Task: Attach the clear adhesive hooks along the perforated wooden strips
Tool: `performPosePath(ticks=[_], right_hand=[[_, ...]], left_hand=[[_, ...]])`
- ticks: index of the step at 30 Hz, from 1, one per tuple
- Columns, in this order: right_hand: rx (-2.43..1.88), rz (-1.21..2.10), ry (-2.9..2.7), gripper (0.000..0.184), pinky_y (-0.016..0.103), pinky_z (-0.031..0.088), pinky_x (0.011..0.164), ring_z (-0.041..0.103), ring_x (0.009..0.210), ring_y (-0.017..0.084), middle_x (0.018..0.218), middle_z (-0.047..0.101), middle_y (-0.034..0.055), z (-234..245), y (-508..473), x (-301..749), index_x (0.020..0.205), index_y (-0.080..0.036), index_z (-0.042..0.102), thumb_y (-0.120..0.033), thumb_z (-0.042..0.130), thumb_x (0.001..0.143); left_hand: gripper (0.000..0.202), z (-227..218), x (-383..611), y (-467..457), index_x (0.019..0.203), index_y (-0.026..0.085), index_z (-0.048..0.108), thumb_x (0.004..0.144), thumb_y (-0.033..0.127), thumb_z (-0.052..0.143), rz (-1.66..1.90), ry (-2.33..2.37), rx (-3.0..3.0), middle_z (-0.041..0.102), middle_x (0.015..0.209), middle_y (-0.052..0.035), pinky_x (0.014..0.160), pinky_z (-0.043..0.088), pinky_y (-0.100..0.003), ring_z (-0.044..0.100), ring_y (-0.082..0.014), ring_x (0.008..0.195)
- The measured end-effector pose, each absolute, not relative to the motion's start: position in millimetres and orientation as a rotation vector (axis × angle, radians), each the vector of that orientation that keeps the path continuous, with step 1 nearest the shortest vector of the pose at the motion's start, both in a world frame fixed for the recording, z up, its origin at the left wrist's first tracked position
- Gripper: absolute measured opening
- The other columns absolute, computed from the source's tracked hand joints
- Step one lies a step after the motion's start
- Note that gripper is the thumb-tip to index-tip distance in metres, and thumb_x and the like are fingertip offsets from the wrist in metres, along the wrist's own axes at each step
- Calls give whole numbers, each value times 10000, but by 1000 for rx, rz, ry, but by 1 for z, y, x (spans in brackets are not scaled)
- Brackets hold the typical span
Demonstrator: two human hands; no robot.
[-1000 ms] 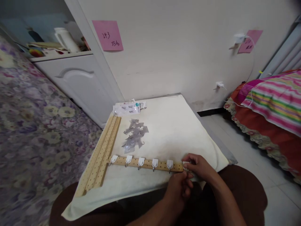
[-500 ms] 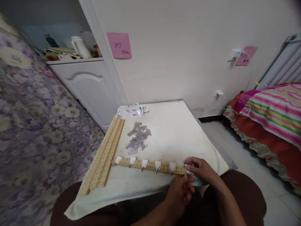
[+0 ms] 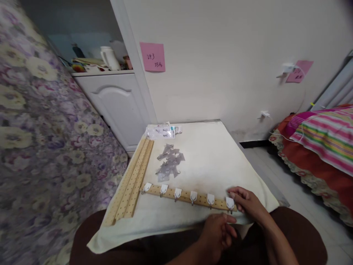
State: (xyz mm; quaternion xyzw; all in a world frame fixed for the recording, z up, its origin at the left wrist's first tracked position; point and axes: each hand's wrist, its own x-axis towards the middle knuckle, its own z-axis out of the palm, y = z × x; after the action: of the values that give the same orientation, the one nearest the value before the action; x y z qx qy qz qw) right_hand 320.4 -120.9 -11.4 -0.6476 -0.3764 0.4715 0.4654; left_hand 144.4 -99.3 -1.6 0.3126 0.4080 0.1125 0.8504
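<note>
A perforated wooden strip (image 3: 171, 193) lies across the near part of the cloth-covered table. Several white-backed hooks (image 3: 193, 197) are spaced along it, their metal ends hanging over the near edge. My right hand (image 3: 249, 204) is at the strip's right end, fingers closed around that end beside the last hook (image 3: 230, 203). Just below the strip, my left hand (image 3: 216, 233) hovers apart from it, index finger stretched out and other fingers loosely curled, with nothing visible in it. Behind the strip lies a pile of loose hooks (image 3: 168, 165) with clear plastic pieces.
More perforated wooden strips (image 3: 132, 184) lie lengthwise along the table's left side. Flat hook packages (image 3: 160, 132) rest at the far left corner of the cloth (image 3: 209, 158). A floral curtain (image 3: 79, 154) hangs at left; a bed (image 3: 317, 147) stands at right.
Both hands have come away from the last hook on the right. My left hand has dropped below the strip, and my right hand has shifted to the strip's end. The camera view has turned slightly left.
</note>
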Motion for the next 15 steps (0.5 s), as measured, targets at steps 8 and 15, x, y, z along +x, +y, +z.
performPosePath(ticks=[8,15], right_hand=[[-1710,764,-956,333,263,401,548,529,611,143,714,618,9,-2,-121,313,817,-185,626,-507,566,757],[-1841,450,-1487,134,327,393,808,545,888,215,895,644,43,51,-79,235,835,-221,649,-299,580,751]], left_hand=[[365,0,113,-92,848,140,639,641,438,600,164,784,782,615,508,8,386,146,-212,387,-50,297],[341,-2,47,-68,779,167,596,727,495,519,289,868,1250,492,382,66,375,175,-212,325,-77,283]])
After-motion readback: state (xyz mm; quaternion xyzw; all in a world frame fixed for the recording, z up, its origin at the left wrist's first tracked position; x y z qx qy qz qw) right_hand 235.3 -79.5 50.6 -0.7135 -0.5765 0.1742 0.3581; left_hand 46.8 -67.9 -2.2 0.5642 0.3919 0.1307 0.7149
